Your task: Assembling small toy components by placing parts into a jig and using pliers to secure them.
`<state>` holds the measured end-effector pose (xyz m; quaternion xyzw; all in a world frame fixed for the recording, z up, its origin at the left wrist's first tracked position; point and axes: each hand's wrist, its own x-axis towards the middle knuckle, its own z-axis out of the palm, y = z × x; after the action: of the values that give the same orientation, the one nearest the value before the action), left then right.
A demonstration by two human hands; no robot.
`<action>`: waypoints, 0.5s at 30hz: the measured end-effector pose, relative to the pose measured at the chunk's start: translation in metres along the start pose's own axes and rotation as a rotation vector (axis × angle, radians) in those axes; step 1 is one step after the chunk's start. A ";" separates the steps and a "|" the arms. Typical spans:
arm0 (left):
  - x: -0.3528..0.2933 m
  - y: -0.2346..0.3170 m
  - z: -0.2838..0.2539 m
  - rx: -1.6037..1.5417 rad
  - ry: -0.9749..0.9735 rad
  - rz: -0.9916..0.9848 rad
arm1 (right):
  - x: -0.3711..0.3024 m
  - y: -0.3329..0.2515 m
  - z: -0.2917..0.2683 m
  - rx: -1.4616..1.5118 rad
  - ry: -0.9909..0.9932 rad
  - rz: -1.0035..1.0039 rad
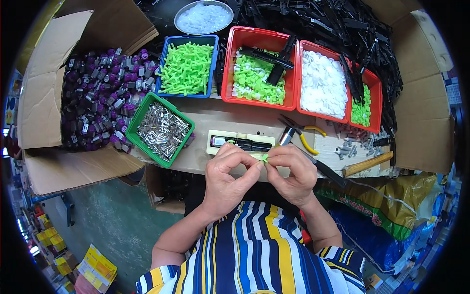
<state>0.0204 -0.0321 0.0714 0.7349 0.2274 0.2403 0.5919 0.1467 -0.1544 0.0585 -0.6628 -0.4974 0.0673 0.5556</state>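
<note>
Worktop seen from above, clock positions taken from the hands: a carton (44, 98) of purple-and-grey parts at 10 o'clock, a red bin (291, 88) of green and white pieces at 12, a blue bin (213, 63) of green sticks at 11 and a green bin (147, 148) of metal pins at 10, nearer than the carton. The left hand (225, 174) and right hand (296, 174), fingertips close together, pinch a green piece (265, 158) between them, just below a cream holder (242, 135) bearing a black part (252, 145).
</note>
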 end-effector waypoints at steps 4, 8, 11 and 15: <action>0.000 -0.002 -0.005 -0.064 -0.049 -0.007 | 0.003 -0.001 -0.002 0.034 -0.030 -0.025; -0.001 -0.005 -0.014 0.111 -0.009 0.122 | 0.005 0.000 -0.003 0.030 -0.073 -0.073; 0.003 -0.003 -0.020 0.149 -0.005 0.132 | 0.006 0.001 -0.003 0.051 -0.094 -0.087; 0.011 -0.007 -0.028 0.279 -0.107 0.324 | 0.007 0.001 -0.003 0.008 -0.145 -0.100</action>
<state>0.0114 -0.0031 0.0708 0.8483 0.1059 0.2592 0.4493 0.1527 -0.1514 0.0623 -0.6283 -0.5686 0.0894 0.5234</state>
